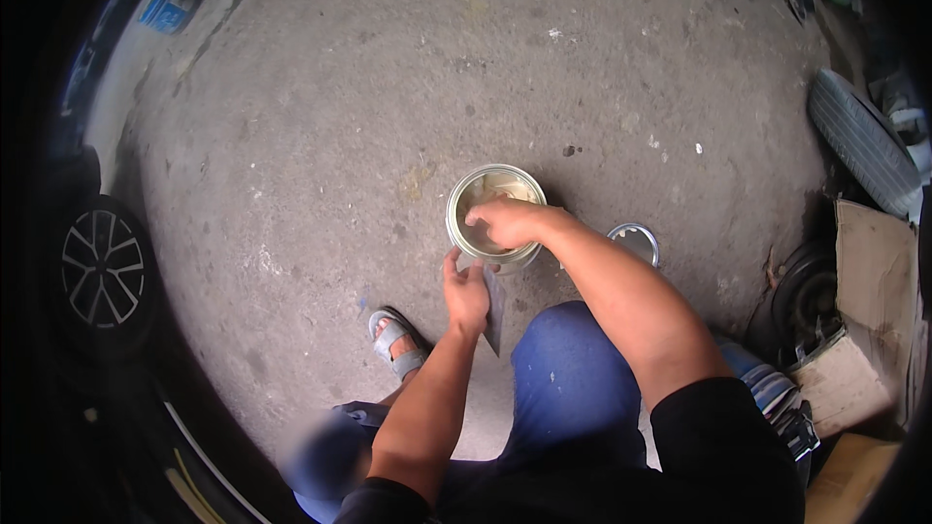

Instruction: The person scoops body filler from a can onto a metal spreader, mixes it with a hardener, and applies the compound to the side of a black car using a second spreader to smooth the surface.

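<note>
Reaching, in the head view, into one open tin [497, 171] near centre, one right hand [505, 221] curls, its grip indeterminable; toward the tin's seven o'clock, one left hand [467, 299] holds one thin grey plate [496, 315]; toward three, one silver-rimmed disc [638, 243] lies.

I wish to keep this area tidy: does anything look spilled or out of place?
Dark spots on the floor, beyond and right of the can, look like stains against the grey; their cause is unclear. The can stands upright.

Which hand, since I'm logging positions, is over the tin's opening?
The right hand; the left hand is outside the tin, holding a flat sheet.
</note>
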A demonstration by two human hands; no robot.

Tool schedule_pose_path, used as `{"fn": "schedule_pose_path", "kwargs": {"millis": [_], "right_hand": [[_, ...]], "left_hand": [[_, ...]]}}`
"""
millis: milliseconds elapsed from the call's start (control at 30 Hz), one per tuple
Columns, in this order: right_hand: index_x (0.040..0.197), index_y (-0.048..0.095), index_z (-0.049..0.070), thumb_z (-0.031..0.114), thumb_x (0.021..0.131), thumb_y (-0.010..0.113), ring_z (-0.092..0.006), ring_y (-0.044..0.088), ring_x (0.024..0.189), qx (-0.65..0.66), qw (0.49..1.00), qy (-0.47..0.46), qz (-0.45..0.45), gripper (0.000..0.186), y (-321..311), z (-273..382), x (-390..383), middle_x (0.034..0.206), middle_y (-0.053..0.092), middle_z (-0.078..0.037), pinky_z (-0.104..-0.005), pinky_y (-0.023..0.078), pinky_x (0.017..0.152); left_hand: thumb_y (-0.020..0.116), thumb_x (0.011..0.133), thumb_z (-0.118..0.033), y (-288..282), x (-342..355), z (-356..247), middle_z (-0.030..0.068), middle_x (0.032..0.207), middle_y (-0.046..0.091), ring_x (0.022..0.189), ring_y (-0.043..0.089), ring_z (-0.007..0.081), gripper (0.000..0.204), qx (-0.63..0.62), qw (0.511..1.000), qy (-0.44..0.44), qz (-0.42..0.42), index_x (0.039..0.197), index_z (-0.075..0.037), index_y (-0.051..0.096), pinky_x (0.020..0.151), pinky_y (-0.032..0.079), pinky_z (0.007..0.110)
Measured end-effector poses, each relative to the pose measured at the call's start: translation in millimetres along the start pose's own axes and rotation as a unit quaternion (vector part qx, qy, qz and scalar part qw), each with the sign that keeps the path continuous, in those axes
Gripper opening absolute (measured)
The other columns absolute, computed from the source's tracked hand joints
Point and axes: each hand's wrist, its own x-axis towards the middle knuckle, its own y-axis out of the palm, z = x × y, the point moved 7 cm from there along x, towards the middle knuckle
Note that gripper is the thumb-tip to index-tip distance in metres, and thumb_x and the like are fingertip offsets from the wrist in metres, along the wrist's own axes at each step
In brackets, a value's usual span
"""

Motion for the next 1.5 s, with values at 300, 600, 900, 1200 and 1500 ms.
{"fn": "schedule_pose_path", "kwargs": {"millis": [300, 600, 900, 1200, 1500], "right_hand": [[0.133, 0.052, 0.003, 0.001, 0.083, 0.054, -0.0257, 0.059, 0.111, 0.318, 0.913, 0.077, -0.244, 0.05, -31, -45, -37, 0.125, 0.059, -0.018, -0.0334, 0.045, 0.094], [0.13, 0.054, 0.001, -0.001, 0.083, 0.052, -0.02, 0.061, 0.111, 0.326, 0.873, -0.049, -0.361, 0.047, -58, -47, -97, 0.125, 0.061, -0.013, -0.0307, 0.046, 0.095], [0.128, 0.054, 0.0, -0.005, 0.088, 0.052, -0.0218, 0.06, 0.12, 0.285, 0.865, -0.155, -0.383, 0.041, -82, 8, -173, 0.127, 0.063, -0.013, -0.0314, 0.045, 0.1], [0.124, 0.055, 0.0, -0.006, 0.089, 0.056, -0.0278, 0.063, 0.114, 0.269, 0.79, -0.302, -0.461, 0.036, -113, 71, -267, 0.125, 0.062, -0.015, -0.0366, 0.049, 0.097], [0.122, 0.056, 0.002, -0.005, 0.089, 0.061, -0.0312, 0.066, 0.107, 0.239, 0.687, -0.463, -0.507, 0.034, -130, 148, -335, 0.12, 0.063, -0.014, -0.0376, 0.053, 0.091]], "left_hand": [[0.051, 0.099, -0.009, 2, 52, -34, 0.0077, 0.084, 0.069, 0.063, 0.055, 0.008, 0.046, 0.06, 0.995, 0.027, 0.074, 0.143, -0.008, 0.04, 0.056, 0.043, 0.023], [0.051, 0.098, -0.05, -33, 61, -49, 0.0056, 0.076, 0.062, 0.066, 0.052, 0.0121, 0.055, 0.273, 0.952, 0.118, 0.066, 0.103, 0.003, 0.064, 0.063, 0.046, 0.03], [0.065, 0.09, -0.026, -61, 17, -94, 0.0041, 0.086, 0.069, 0.074, 0.059, 0.0127, 0.031, 0.382, 0.908, 0.072, 0.156, 0.105, 0.001, 0.068, 0.072, 0.05, 0.03], [0.058, 0.088, -0.009, -64, -20, -157, 0.0023, 0.088, 0.064, 0.077, 0.061, 0.0123, 0.023, 0.299, 0.932, -0.001, 0.204, 0.11, -0.002, 0.062, 0.069, 0.052, 0.027], [0.053, 0.087, 0.009, -14, -139, -272, 0.0109, 0.114, 0.063, 0.101, 0.064, 0.0178, 0.044, 0.044, 0.922, 0.135, 0.36, 0.131, 0.003, 0.047, 0.089, 0.053, 0.032]]}}
